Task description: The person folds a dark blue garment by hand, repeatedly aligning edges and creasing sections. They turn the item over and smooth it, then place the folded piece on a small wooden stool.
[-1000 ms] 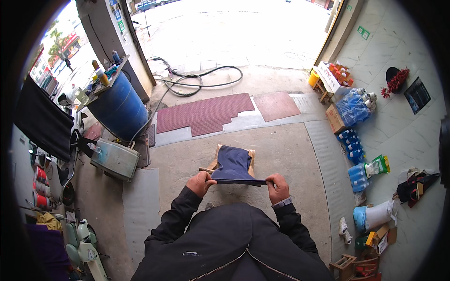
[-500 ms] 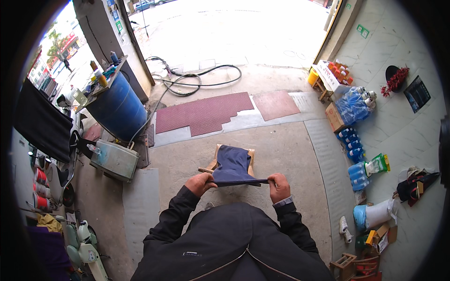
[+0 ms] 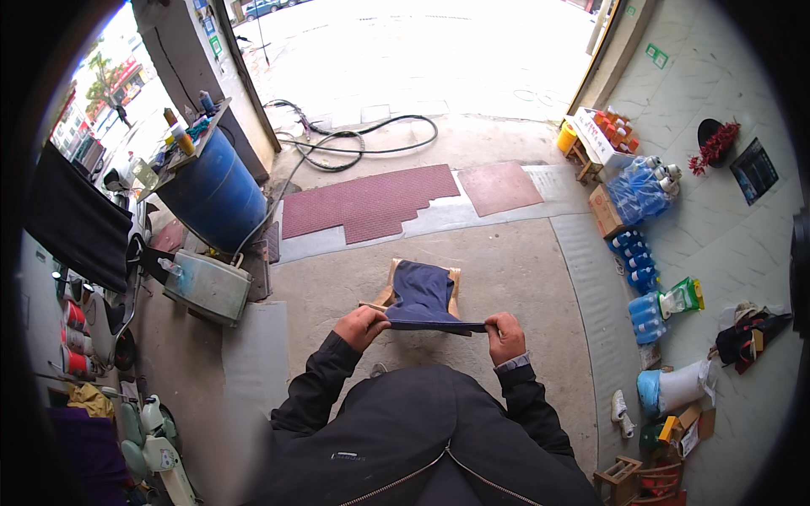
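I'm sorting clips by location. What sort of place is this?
Probably the open front of a small roadside shop or workshop: a blue plastic barrel beside black hoses at the street entrance, shrink-wrapped packs of water bottles along the wall, and parked scooters.

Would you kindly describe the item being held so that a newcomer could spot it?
Start at the big blue drum on the left, then look to mid-floor before the person. Between the left hand and right hand stretches a navy cloth piece, the only fabric over a tan wooden frame.
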Available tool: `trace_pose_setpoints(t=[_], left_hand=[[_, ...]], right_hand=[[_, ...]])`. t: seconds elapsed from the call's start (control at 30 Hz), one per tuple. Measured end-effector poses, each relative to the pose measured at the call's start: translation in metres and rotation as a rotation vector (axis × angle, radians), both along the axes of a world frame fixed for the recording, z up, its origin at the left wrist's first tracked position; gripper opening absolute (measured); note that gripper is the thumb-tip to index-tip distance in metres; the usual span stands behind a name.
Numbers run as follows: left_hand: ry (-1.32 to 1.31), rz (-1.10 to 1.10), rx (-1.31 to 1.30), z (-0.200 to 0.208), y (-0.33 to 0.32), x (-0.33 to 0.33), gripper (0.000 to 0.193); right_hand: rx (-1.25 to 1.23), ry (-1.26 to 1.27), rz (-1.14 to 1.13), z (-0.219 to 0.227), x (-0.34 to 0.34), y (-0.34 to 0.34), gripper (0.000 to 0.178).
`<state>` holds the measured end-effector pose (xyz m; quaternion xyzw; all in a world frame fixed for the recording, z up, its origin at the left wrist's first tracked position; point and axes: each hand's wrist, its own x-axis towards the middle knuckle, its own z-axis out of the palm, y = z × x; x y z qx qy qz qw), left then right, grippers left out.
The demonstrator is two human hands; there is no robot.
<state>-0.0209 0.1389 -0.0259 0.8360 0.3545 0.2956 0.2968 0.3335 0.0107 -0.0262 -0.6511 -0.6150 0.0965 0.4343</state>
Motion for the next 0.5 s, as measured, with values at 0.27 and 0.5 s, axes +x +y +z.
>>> trace_pose_setpoints(t=[0.27, 0.5], left_hand=[[-0.036, 0.103, -0.019, 0.001, 0.001, 0.005, 0.016], [-0.091, 0.126, 0.005, -0.012, 0.006, 0.006, 0.015]], right_hand=[[-0.026, -0.123, 0.023, 0.0, -0.001, 0.003, 0.013], [-0.067, -0.18, 0.11, 0.0, 0.002, 0.004, 0.009]])
